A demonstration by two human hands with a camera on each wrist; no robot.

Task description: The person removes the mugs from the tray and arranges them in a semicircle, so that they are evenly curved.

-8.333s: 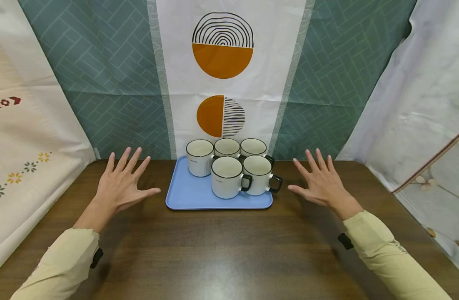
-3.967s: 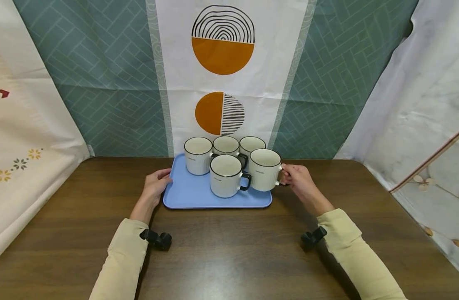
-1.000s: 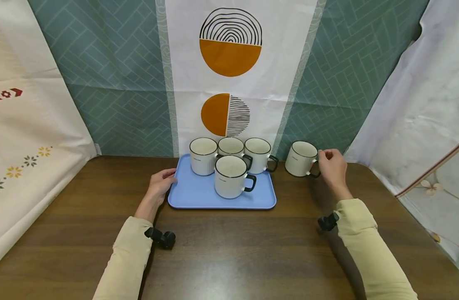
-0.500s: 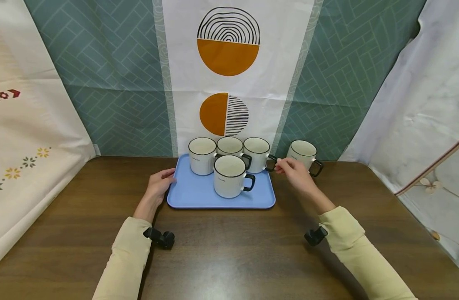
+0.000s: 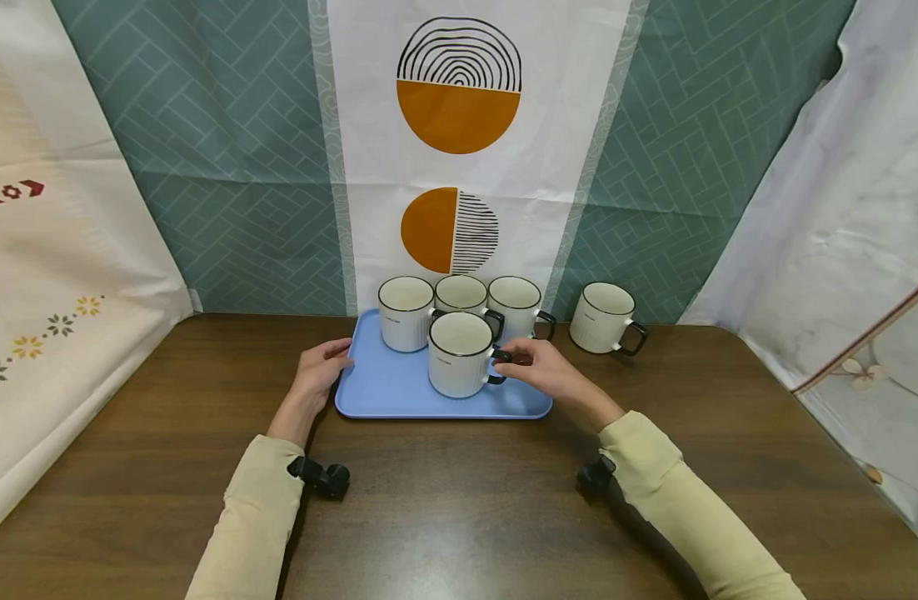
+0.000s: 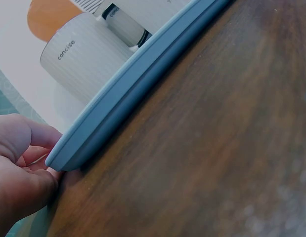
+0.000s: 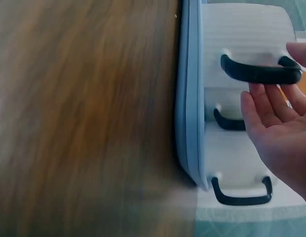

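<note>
A blue tray (image 5: 387, 392) sits at the back of the brown table and carries three white ribbed mugs, with black rims and handles, in a back row (image 5: 461, 293) and one front mug (image 5: 460, 354). My left hand (image 5: 330, 360) grips the tray's left edge, thumb over the rim (image 6: 143, 84), left hand (image 6: 19, 168) at the corner. My right hand (image 5: 517, 358) reaches the front mug's handle (image 7: 256, 74). The right hand's (image 7: 276, 133) straight fingers lie along one side of the handle and the thumb on the other, not closed round it.
A fifth white mug (image 5: 603, 317) stands on the bare table right of the tray, handle to the right. Patterned cloth hangs close behind the tray and along both sides. The tabletop (image 5: 459, 517) stretches toward me. Black straps sit at both wrists.
My right hand has let go of the mug now standing right of the tray and moved left, past the back-right mug, to the front mug's handle. The left hand stays on the tray edge.
</note>
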